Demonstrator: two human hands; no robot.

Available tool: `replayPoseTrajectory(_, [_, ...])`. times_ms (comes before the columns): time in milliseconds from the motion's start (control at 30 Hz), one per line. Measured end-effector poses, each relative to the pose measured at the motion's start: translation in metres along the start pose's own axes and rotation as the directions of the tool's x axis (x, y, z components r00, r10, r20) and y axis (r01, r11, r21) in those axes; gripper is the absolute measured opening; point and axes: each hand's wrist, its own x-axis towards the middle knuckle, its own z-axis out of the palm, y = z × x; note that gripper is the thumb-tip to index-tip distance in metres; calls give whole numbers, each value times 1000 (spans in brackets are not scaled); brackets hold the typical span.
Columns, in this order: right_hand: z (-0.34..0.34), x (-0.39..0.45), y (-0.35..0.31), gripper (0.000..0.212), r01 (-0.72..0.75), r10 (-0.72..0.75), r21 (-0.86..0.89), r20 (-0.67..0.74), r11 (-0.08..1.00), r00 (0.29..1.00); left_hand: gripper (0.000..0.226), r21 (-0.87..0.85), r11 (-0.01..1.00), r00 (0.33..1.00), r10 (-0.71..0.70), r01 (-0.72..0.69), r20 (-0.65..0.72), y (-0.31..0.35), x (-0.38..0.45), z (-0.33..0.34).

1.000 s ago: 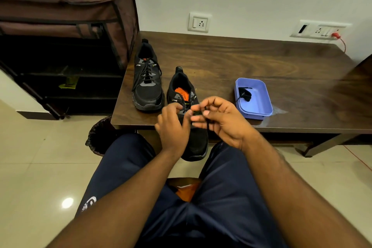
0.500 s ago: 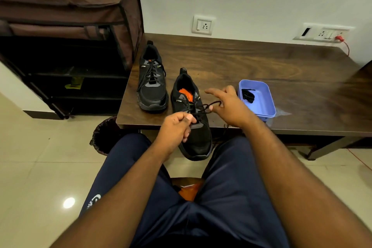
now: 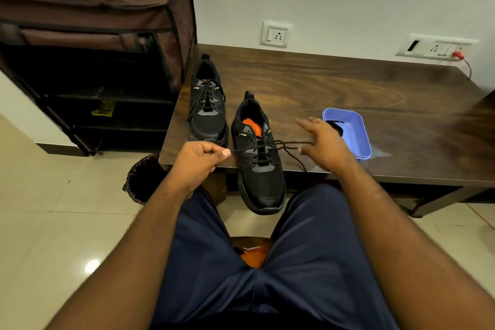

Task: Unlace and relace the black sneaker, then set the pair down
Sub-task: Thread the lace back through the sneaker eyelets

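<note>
A black sneaker [image 3: 261, 169] with an orange insole lies on the wooden table [image 3: 348, 94], its toe hanging over the front edge. My left hand [image 3: 199, 162] pinches one end of its black lace [image 3: 273, 146] to the left of the shoe. To the right of the shoe, my right hand [image 3: 322, 146] holds the other end of the lace, fingers partly spread. The lace runs taut across the upper eyelets between both hands. The second black sneaker [image 3: 207, 107] stands laced at the table's left edge.
A blue plastic tray [image 3: 356, 139] with a small black item sits just right of my right hand. A brown fabric shoe rack [image 3: 93, 61] stands left of the table. A dark waste bin [image 3: 142, 179] is under the table's left corner. My legs are below.
My hands, close together over the shoe a second ago, have moved apart sideways, drawing the lace ends out to the left and right.
</note>
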Motion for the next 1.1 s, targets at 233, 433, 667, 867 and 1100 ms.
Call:
replayPoseTrajectory(233, [56,-19,-32,16,158,-181,285,57,946,982,6,0,1000,994,25,-25,106,-1,1,13])
replayPoseTrajectory(433, [42,-13,-8,26,48,-47,-30,33,998,998,31,-100,995,993,-6,18,118,-16,5,3])
replayPoseTrajectory(667, [62,-24,-42,26,184,-354,509,260,841,898,68,31,993,946,101,-116,307,-7,11,28])
replayPoseTrajectory(867, [71,-25,-35,14,-78,-49,759,144,646,988,43,-71,990,993,119,-118,9,-17,29,32])
replayPoseTrajectory(1100, [57,-5,-35,23,-203,252,746,48,634,967,25,227,973,979,21,26,-202,-12,74,55])
